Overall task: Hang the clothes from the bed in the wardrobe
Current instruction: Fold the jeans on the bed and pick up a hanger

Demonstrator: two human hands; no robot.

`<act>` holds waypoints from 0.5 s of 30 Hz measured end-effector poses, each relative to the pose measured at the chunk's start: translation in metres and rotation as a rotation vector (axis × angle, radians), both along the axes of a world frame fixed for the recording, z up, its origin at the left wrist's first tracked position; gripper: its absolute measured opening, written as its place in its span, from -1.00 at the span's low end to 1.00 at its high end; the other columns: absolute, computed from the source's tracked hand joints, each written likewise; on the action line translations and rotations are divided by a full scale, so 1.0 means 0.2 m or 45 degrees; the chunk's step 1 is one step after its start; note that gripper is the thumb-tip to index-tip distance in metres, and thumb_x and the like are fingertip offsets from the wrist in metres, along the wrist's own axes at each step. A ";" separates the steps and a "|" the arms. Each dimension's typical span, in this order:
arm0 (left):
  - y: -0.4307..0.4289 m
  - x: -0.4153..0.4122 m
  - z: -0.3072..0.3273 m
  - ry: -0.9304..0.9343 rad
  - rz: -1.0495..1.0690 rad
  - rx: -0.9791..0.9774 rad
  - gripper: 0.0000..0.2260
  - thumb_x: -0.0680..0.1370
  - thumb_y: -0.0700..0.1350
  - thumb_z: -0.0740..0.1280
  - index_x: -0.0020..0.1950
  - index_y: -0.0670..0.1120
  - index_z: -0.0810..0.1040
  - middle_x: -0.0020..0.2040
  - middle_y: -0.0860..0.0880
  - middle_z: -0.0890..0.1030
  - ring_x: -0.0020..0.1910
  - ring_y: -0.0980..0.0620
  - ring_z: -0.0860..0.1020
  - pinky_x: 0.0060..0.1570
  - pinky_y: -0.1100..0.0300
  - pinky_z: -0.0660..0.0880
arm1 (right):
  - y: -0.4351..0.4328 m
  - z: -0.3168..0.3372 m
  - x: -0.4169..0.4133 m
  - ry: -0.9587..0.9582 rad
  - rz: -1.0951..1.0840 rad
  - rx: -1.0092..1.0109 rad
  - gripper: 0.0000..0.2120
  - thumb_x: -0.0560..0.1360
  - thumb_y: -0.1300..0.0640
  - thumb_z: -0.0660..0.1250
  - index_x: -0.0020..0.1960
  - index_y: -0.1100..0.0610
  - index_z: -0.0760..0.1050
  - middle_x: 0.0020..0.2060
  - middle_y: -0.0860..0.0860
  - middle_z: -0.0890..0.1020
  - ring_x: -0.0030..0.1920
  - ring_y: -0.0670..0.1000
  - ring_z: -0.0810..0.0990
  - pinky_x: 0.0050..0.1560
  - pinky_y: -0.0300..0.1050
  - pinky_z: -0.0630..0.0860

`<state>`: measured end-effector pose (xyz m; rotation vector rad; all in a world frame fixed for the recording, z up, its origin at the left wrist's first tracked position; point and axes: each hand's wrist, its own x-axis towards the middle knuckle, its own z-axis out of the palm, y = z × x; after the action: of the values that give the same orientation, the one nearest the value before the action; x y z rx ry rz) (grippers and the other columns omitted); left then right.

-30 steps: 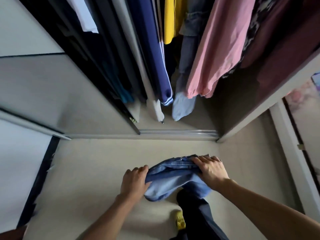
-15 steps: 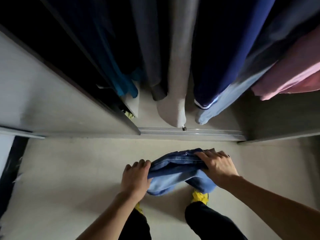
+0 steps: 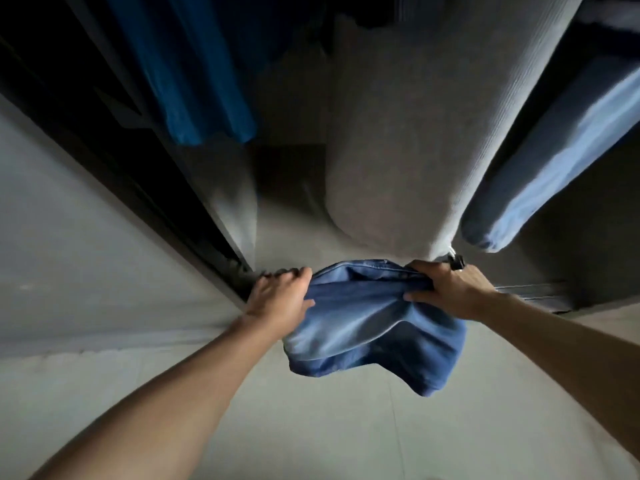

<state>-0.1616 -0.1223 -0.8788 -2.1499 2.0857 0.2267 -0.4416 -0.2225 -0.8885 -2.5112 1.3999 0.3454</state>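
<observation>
I hold folded blue jeans (image 3: 367, 320) between both hands, low at the open wardrobe's threshold. My left hand (image 3: 280, 296) grips their left edge and my right hand (image 3: 446, 289) grips the right edge by the waistband. Right above the jeans hangs a grey garment (image 3: 415, 140), whose bottom nearly touches them. A bright blue garment (image 3: 204, 81) hangs to the left and a light blue one (image 3: 554, 161) to the right. The rail and hangers are out of view.
The grey sliding wardrobe door (image 3: 86, 237) stands to the left, its dark edge running down to my left hand. The door track (image 3: 533, 289) lies on the floor behind my right wrist. Pale floor (image 3: 311, 427) spreads below my arms.
I have moved closer to the wardrobe and pushed the jeans forward and up under the grey garment. The pink clothes and my legs have left the view.
</observation>
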 end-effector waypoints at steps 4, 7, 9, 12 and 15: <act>-0.24 0.03 -0.26 -0.062 0.013 -0.175 -0.73 0.55 0.08 0.29 0.16 -0.03 0.38 0.18 -0.02 0.56 0.24 -0.06 0.47 0.25 0.03 0.27 | -0.21 -0.22 0.06 -0.061 -0.127 -0.192 -0.40 0.42 -0.36 0.28 0.41 -0.18 0.34 0.24 0.05 0.56 0.16 0.19 0.55 0.11 -0.02 0.46; -0.34 0.07 -0.42 -0.135 0.047 -0.282 -0.66 0.55 0.05 0.29 0.28 -0.03 0.37 0.26 -0.04 0.48 0.31 -0.08 0.38 0.28 0.00 0.25 | -0.29 -0.38 0.13 -0.047 -0.158 -0.443 -0.45 0.43 -0.33 0.29 0.34 -0.12 0.39 0.21 0.00 0.56 0.21 0.12 0.51 0.17 0.00 0.35; -0.35 0.10 -0.51 -0.175 0.082 -0.387 -0.58 0.52 0.00 0.34 0.34 -0.02 0.35 0.28 -0.07 0.43 0.29 -0.12 0.37 0.24 -0.02 0.29 | -0.30 -0.47 0.18 -0.026 -0.213 -0.562 -0.47 0.44 -0.27 0.31 0.34 -0.08 0.39 0.22 0.01 0.53 0.24 0.11 0.45 0.19 0.01 0.31; -0.27 0.10 -0.60 -0.033 0.048 -0.639 -0.61 0.44 -0.04 0.42 0.25 -0.06 0.49 0.25 -0.14 0.47 0.19 -0.20 0.45 0.15 -0.09 0.41 | -0.22 -0.53 0.22 -0.105 -0.254 -0.691 -0.54 0.47 -0.17 0.29 0.31 -0.02 0.44 0.18 0.06 0.53 0.21 0.16 0.46 0.14 0.05 0.35; -0.08 0.00 -0.70 0.187 -0.049 -0.726 -0.64 0.51 0.13 0.25 0.18 -0.05 0.57 0.22 -0.14 0.53 0.12 -0.21 0.53 0.06 -0.10 0.49 | 0.00 -0.58 0.23 -0.338 -0.142 -0.833 -0.58 0.46 -0.21 0.18 0.11 0.03 0.56 0.02 0.07 0.60 0.05 0.18 0.56 -0.02 0.05 0.46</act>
<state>-0.1615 -0.1384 -1.0180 -2.4424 2.5080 -0.2579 -0.3958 -0.2230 -1.0036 -2.7881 1.7309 -0.5382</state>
